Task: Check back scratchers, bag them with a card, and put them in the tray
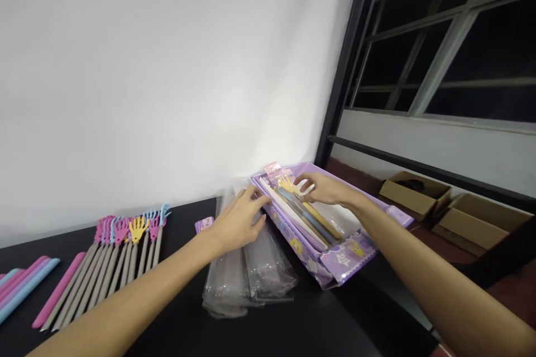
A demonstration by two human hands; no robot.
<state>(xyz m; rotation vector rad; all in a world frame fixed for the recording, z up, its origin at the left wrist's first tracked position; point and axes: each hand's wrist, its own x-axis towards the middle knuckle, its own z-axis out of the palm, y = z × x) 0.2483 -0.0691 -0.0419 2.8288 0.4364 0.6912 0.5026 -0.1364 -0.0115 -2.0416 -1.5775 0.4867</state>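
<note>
My right hand (320,187) is over a purple printed cardboard box (301,284), fingers bent and apart, with nothing visible between them. Just below its fingertips lie bagged back scratchers (312,216), one with a yellow hand-shaped head and others with blue and yellow handles. My left hand (239,220) hovers at or rests on the box's left edge, above a pile of clear plastic bags (247,276). Its fingers are spread and loosely bent; whether they touch the box or bags I cannot tell.
Left on the black table (176,312) lies a row of back scratchers (121,256) with pink, yellow and blue heads. Coloured tubes (29,287) lie farther left. Small purple cards (204,225) sit behind the bags. Open cardboard boxes (473,223) stand beyond a black rail.
</note>
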